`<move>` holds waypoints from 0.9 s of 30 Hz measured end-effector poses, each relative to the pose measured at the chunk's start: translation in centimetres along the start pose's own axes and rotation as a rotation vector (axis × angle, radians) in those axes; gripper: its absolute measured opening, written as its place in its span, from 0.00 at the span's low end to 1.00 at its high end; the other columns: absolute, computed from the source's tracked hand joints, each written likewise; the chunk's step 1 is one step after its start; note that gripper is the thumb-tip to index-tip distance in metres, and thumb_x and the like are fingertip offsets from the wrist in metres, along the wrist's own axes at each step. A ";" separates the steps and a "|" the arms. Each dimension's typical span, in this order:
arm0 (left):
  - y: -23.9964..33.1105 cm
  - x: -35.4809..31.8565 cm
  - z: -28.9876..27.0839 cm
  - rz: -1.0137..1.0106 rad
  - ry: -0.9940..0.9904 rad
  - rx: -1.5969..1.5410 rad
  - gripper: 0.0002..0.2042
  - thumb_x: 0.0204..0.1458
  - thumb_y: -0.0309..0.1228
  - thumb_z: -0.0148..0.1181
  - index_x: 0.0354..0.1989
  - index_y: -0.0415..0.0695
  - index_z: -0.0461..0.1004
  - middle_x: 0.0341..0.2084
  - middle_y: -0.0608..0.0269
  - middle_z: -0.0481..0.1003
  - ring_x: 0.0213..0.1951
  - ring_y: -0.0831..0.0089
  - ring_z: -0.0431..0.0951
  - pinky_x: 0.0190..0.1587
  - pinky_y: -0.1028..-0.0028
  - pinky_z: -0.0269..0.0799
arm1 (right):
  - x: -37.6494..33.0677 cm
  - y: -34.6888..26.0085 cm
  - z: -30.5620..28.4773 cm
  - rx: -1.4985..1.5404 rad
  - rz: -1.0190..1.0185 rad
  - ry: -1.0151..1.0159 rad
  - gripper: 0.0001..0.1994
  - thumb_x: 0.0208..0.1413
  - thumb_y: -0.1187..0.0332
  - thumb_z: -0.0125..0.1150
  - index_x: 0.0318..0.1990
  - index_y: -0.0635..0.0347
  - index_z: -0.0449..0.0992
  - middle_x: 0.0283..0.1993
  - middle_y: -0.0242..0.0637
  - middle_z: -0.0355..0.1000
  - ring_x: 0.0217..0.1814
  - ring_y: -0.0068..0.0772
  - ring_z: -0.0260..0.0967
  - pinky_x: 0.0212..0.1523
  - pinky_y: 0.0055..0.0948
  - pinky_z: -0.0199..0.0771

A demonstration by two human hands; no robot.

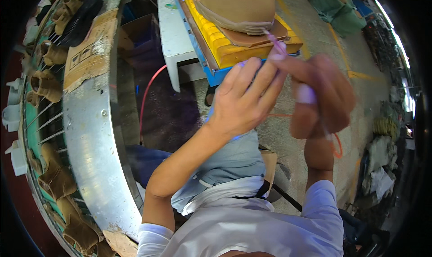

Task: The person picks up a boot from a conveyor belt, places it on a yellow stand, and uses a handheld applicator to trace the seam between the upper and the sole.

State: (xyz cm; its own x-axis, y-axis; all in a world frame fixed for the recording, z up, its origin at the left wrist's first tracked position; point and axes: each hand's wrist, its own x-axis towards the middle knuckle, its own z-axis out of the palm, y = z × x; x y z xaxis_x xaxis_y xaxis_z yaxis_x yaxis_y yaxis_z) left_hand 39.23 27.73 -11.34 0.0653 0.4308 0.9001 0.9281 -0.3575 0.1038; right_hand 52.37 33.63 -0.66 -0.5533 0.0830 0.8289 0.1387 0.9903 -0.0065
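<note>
At the top, a tan shoe point(236, 5) with a pale sole edge rests on a brown flat piece point(249, 40) over a ribbed yellow pad point(211, 41). A thin purplish strip point(271, 37) runs from the sole's edge to the fingertips. My left hand point(243, 92), back upward, is at the pad's near edge, its fingertips closed on the strip's lower end; the thumb is hidden. Beside it, my right hand point(321, 92) is smeared by motion. Its fingers are curled, one reaching toward the left fingertips; whatever they hold cannot be made out.
To the left, a metal-edged bench point(92, 122) borders a rack bearing several brown shoes point(56, 176). A white stool point(175, 43) adjoins the blue-sided stand under the pad. A red hose point(145, 99) curves down there; an orange cord point(337, 146) loops by my right wrist.
</note>
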 end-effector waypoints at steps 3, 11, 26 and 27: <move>2.9 -0.9 4.7 -0.076 0.044 -0.078 0.19 0.52 0.33 0.58 0.52 0.41 0.78 0.55 0.56 0.76 0.60 0.56 0.72 0.64 0.58 0.65 | 0.6 -0.7 0.9 -0.119 0.038 -0.079 0.13 0.57 0.67 0.55 0.37 0.63 0.85 0.31 0.39 0.80 0.30 0.37 0.79 0.31 0.30 0.77; 3.3 -0.6 8.2 -0.204 -0.237 -0.305 0.25 0.50 0.31 0.62 0.58 0.40 0.72 0.54 0.56 0.74 0.64 0.61 0.70 0.70 0.64 0.60 | 0.8 0.2 2.5 -0.223 0.089 -0.021 0.10 0.52 0.68 0.59 0.36 0.59 0.85 0.29 0.39 0.78 0.29 0.36 0.79 0.30 0.29 0.77; 2.6 1.5 4.1 -0.053 -0.089 0.013 0.19 0.54 0.32 0.57 0.54 0.43 0.79 0.54 0.66 0.77 0.62 0.67 0.69 0.63 0.67 0.62 | 1.1 1.3 -1.3 -0.151 0.124 -0.046 0.19 0.69 0.60 0.48 0.42 0.63 0.84 0.28 0.35 0.79 0.28 0.24 0.78 0.30 0.23 0.76; 2.5 1.3 4.1 -0.036 -0.046 0.049 0.19 0.53 0.32 0.58 0.53 0.43 0.80 0.54 0.67 0.77 0.61 0.67 0.70 0.62 0.67 0.63 | 1.1 1.4 -1.5 -0.122 0.131 -0.055 0.19 0.69 0.61 0.48 0.43 0.63 0.84 0.28 0.35 0.79 0.27 0.23 0.77 0.29 0.22 0.75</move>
State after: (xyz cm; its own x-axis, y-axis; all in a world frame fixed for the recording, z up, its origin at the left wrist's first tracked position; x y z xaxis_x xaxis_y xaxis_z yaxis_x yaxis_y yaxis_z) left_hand 43.13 30.78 -11.63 0.0473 0.4809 0.8755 0.9470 -0.3003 0.1138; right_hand 53.20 34.94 1.10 -0.5675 0.2197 0.7935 0.3092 0.9501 -0.0420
